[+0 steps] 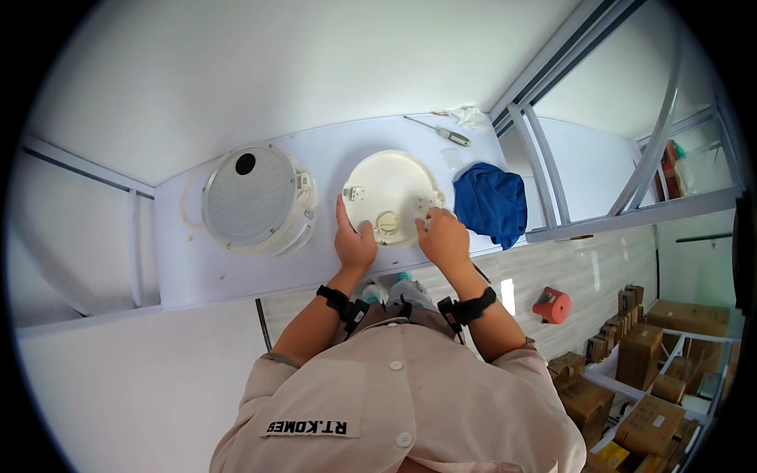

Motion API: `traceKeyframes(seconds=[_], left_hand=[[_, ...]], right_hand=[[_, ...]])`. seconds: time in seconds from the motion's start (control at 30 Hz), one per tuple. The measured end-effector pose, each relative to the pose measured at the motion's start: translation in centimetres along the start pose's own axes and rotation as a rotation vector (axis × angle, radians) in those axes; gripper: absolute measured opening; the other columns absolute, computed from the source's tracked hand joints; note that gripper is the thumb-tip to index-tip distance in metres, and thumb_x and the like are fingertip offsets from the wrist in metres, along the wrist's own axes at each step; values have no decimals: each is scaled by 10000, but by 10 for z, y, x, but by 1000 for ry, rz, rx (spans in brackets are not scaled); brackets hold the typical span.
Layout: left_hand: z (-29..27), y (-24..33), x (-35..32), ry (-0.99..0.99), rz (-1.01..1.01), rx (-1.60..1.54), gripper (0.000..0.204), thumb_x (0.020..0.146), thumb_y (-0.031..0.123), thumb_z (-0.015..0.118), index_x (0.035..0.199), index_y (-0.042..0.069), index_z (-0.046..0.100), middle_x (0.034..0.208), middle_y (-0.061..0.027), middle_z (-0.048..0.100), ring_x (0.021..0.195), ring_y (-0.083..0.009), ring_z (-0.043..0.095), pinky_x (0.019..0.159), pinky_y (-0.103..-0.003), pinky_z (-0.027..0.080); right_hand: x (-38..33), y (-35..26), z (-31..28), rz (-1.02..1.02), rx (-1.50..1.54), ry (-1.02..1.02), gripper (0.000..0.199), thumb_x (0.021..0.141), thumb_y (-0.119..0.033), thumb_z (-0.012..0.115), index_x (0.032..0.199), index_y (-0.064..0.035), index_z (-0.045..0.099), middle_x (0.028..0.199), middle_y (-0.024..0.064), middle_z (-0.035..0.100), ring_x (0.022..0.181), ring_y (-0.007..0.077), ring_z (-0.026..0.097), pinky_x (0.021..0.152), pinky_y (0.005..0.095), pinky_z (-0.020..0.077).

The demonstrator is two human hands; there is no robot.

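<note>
On the white table, directly in front of the person, lies a cream round disc with a small round hub near its near edge; the left hand rests on the disc's near-left rim, fingers spread and loose, thumb up along the edge, grasping nothing; the right hand sits on the near-right rim, fingers curled over the edge, though whether they pinch something small I cannot tell; left of the disc sits a round translucent housing with a dark hole; just right lies a crumpled blue cloth; at the far edge a screwdriver lies beside a white rag; both wrists wear black bands.
</note>
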State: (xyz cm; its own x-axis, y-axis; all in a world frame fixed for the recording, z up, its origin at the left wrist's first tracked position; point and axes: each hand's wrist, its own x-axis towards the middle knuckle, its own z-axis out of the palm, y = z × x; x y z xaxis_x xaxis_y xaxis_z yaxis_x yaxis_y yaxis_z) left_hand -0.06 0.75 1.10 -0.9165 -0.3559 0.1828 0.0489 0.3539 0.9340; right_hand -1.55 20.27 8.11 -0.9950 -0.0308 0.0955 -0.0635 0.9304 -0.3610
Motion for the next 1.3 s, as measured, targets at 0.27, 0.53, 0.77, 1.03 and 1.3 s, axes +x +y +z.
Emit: traceKeyframes(seconds=[0.27,0.53,0.77,1.03,1.3], left_hand=[[-1,-2,0,10,42,-46,820,940,83,587,1687,3,259,1399,-285,684,1184,-403,736,992,-427,577],[0,-7,0,17,60,4,823,940,106,592,1689,18,263,1386,-281,690,1158,-418,740,982,-450,582],[0,-5,-1,-6,26,6,823,945,129,593,1692,28,262,1350,-280,709,1120,-424,748,950,-463,592],[-3,-1,-1,-37,-24,-33,819,944,84,601,1687,11,265,1463,-274,641,1248,-374,700,1046,-425,550],[-4,-3,-1,-59,-38,-31,820,942,59,604,1686,4,265,1491,-269,626,1287,-344,689,1070,-402,543]], right_hand=[[23,-5,12,34,-131,-30,283,968,-339,740,946,-58,726,992,157,753,852,363,775,709,469,634],[31,-7,12,75,-140,-105,226,985,-278,684,960,-62,746,974,179,781,887,381,784,735,488,639],[35,-1,20,93,-68,-89,208,911,-226,708,1008,-44,735,1012,208,776,904,405,778,775,502,636],[35,-1,19,65,-3,-46,228,910,-251,741,991,-37,734,1004,209,774,887,405,769,773,489,625],[41,-1,18,50,-96,-104,272,968,-280,697,938,-12,732,929,253,766,825,440,778,732,515,639]])
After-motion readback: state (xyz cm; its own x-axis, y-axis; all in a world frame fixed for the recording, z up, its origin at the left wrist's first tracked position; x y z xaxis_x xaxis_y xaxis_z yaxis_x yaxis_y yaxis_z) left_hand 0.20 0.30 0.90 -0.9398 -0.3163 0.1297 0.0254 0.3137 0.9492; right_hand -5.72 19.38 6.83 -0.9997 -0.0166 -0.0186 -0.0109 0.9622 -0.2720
